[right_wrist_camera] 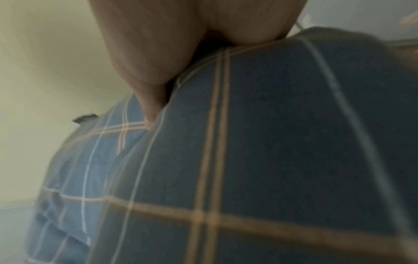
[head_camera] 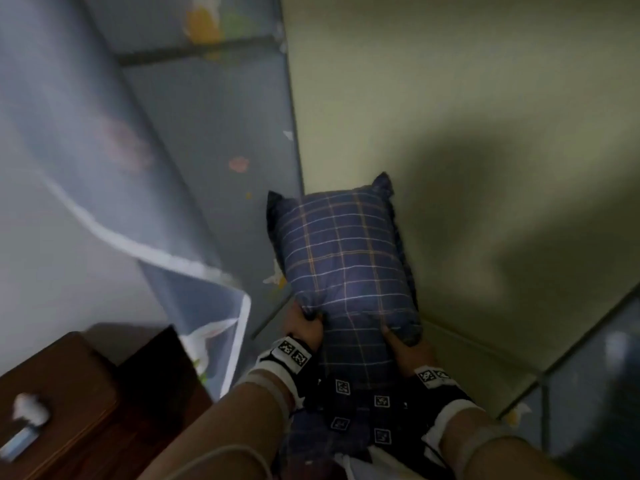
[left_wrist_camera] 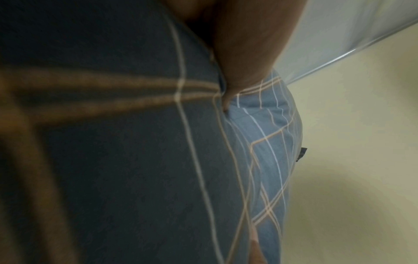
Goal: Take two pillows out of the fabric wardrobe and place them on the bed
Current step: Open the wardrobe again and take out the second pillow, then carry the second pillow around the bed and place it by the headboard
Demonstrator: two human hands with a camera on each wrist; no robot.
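Observation:
A dark blue plaid pillow stands out in front of me, held between both hands beside the fabric wardrobe. My left hand grips its lower left edge, fingers dug into the cloth. My right hand grips the lower right edge the same way. In the left wrist view the pillow fills the frame and a thumb presses into its seam. The right wrist view shows the pillow with a thumb pushed into a fold. The bed is out of view.
The wardrobe's grey-blue fabric flap with a white hem hangs at the left. A brown wooden cabinet stands at the lower left. A pale yellow-green wall is behind the pillow. A dark frame edge runs at the lower right.

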